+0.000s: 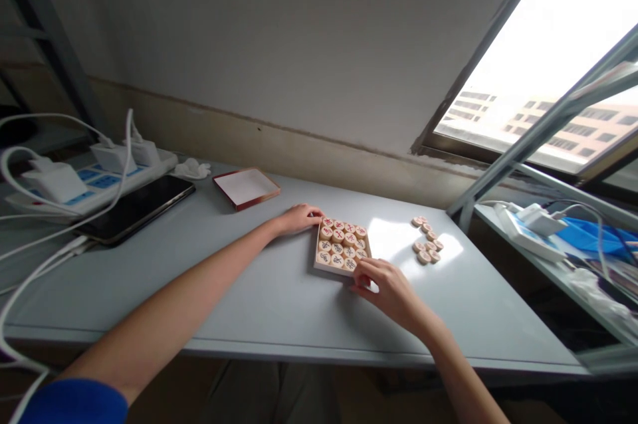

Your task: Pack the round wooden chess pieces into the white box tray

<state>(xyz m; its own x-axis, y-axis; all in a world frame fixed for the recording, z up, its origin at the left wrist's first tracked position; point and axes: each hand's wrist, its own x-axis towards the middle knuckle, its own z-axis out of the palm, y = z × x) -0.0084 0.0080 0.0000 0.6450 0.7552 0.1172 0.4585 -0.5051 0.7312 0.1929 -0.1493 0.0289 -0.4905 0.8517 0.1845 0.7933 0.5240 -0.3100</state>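
A shallow open box [316,266] sits on the grey desk, filled with rows of round wooden xiangqi pieces [338,236]. Red characters mark those in the far rows, dark characters those in the near rows. My left hand [298,218] is at the box's far left corner, its bent fingertips against the edge. At the near right corner, my right hand [383,284] curls its index finger and thumb at the box's edge; whether a piece is also between them is hidden. To the right, several loose xiangqi pieces [423,246] lie on the desk.
The upturned box lid [248,187] lies at the back left. Left of it are a black phone [142,207], a power strip [100,178] with white chargers, and loose cables. A metal frame [523,145] and a shelf with another power strip [531,231] stand right of the desk.
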